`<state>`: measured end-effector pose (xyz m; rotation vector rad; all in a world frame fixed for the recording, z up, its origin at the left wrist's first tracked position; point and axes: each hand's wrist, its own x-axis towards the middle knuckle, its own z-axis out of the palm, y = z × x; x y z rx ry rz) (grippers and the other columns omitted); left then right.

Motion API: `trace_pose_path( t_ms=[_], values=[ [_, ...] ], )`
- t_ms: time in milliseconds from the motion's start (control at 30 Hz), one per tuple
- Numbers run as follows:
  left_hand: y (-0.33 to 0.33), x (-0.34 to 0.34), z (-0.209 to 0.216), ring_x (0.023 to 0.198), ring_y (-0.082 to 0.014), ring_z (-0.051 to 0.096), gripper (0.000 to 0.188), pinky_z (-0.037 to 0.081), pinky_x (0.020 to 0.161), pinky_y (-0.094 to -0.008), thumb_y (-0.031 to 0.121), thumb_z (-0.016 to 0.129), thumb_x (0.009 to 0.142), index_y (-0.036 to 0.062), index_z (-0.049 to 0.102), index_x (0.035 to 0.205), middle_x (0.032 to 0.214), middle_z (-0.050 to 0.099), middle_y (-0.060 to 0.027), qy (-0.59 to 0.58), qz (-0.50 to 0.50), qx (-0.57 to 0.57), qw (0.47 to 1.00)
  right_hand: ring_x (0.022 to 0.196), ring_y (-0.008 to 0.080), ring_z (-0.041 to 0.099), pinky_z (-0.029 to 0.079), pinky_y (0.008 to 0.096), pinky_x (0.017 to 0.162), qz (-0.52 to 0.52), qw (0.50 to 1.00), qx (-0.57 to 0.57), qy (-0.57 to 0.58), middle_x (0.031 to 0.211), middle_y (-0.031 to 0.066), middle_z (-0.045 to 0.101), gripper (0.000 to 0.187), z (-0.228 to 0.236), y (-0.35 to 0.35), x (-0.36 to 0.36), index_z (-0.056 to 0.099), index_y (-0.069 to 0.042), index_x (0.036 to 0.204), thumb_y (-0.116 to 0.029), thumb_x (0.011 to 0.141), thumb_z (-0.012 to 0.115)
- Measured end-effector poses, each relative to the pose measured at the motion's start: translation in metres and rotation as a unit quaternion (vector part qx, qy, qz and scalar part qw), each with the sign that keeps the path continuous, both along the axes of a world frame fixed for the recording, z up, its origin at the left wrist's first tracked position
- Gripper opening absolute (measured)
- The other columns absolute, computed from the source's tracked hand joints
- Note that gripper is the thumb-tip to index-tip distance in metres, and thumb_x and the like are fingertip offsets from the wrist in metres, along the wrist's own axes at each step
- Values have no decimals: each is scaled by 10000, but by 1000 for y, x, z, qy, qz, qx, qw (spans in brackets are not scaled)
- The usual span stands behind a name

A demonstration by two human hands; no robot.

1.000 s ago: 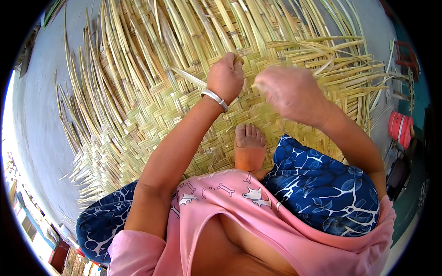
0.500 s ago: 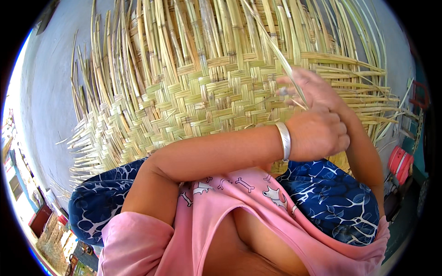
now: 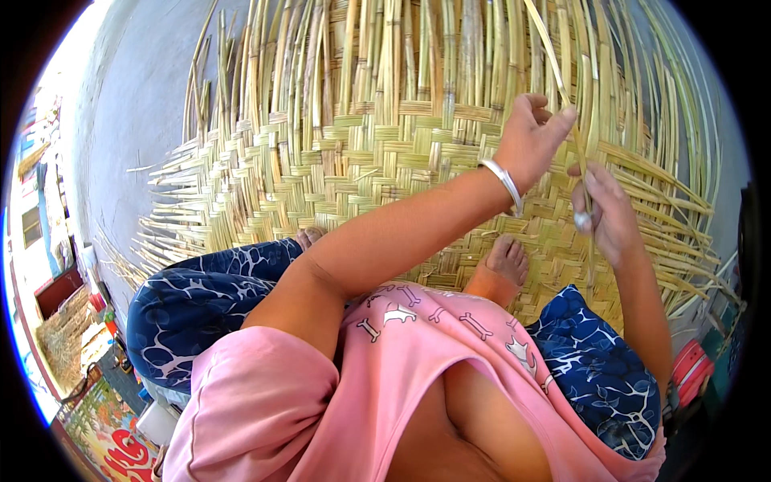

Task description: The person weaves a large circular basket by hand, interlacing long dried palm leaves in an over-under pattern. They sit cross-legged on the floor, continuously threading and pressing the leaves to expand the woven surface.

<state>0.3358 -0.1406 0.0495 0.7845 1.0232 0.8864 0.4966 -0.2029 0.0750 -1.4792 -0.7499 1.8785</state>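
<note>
A long, pale split-cane strip (image 3: 549,44) runs down from the far edge past both hands. My right hand (image 3: 610,210), with a ring on one finger, is closed on this strip over the right part of the mat. Just to its upper left is my left hand (image 3: 530,138), a silver bangle at the wrist. Its fingers are loosely curled and its thumb stands apart, the tip at the strip. Beneath both hands lies a woven cane mat (image 3: 361,165) in a diagonal pattern, with long unwoven strips at its far side.
My bare foot (image 3: 506,261) rests on the near part of the mat. Loose cane ends (image 3: 675,193) stick out along the right edge. A grey floor (image 3: 132,104) surrounds the mat. At the right lies a red-pink object (image 3: 691,371); a straw heap (image 3: 64,329) is at the lower left.
My hands were close together, one crossing the other; now they are apart along the strip. The left has moved up and the right down and outward. The view has shifted too.
</note>
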Motion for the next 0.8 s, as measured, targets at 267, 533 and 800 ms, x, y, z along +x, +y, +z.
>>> trace_pose_path(
  t_ms=[267,533,800],
  values=[
    [10,-16,-5,761,-103,617,169,501,651,-244,138,640,849,5,631,953,833,657,-57,-91,-145,74,983,807,141,563,459,284,749,-4,999,-38,34,860,70,584,262,-20,-43,3,505,-16,1118,-213,951,459],
    [-5,-23,-18,681,-106,612,207,494,598,-228,199,683,818,41,618,935,782,651,-41,-65,-103,-80,989,723,131,581,468,264,663,40,986,71,-143,836,59,591,221,-18,-28,-10,509,-12,1073,-184,934,502],
    [-13,-30,-34,802,-128,636,247,495,703,-250,211,665,830,52,608,1010,891,657,-47,-68,-197,-112,972,716,153,601,479,277,630,-35,996,-71,49,832,57,604,231,-27,-36,3,494,-56,1094,-207,922,522]
  ],
)
